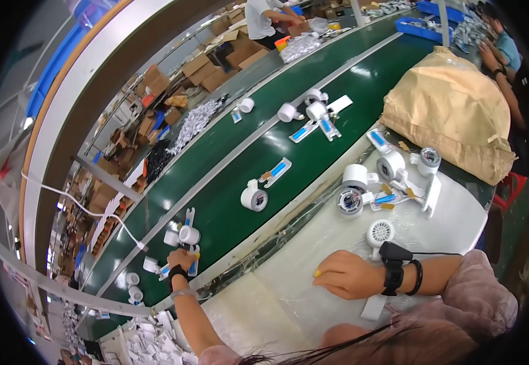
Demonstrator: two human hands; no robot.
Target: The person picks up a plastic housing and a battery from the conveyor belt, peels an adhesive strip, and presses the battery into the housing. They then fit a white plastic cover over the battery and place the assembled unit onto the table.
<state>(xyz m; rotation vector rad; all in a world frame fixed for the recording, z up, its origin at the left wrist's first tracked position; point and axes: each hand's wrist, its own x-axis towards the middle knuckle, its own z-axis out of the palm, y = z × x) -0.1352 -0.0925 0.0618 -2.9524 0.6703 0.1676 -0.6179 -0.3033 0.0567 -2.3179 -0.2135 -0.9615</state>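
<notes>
My left hand (182, 260) reaches onto the green conveyor belt, its fingers curled over a white fan unit with a blue battery (194, 254); the grip is partly hidden. Beside it lie more white round fan heads (189, 235). My right hand (344, 275) hovers or rests over the film-covered table, fingers bent together. A small yellow spot shows at its fingertips, too small to identify. Under my right wrist lies a white handheld fan, its slotted head (380, 232) beyond the wrist and a flat white end (373, 308) on the near side.
Several open fan units (392, 165) with wires and batteries are heaped on the table (288, 304). A large brown paper sack (450, 112) stands behind them. More units sit along the belt (215, 213). White parts (155, 340) pile up at lower left. Co-workers are at the far side and right.
</notes>
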